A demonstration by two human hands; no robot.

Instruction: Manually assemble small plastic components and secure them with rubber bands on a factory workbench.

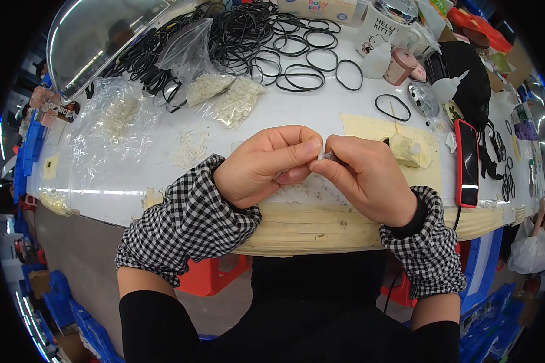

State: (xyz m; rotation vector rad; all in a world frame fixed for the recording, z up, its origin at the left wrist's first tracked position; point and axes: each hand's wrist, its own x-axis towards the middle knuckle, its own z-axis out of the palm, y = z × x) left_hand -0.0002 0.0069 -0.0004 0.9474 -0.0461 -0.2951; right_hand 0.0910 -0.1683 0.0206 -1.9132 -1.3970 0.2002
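Above the table's near edge, my two hands meet fingertip to fingertip. My left hand (269, 163) is closed in a pinch, thumb against forefinger, on a small whitish piece (321, 155). Closed from the other side, my right hand (369, 175) pinches at the same piece with thumb and curled forefinger. The fingers cover most of it, so its exact kind cannot be made out. Left of my hands, small white pieces (191, 148) lie loose on the white table (297, 112). Clear bags of similar pale pieces (233, 103) rest just beyond them.
Black rubber rings (304, 78) and a tangled black heap (236, 36) spread across the back. A red-edged phone (467, 163) lies at right, near a yellowish block (406, 150) and a white squeeze bottle (447, 89). A clear domed cover (97, 45) stands far left.
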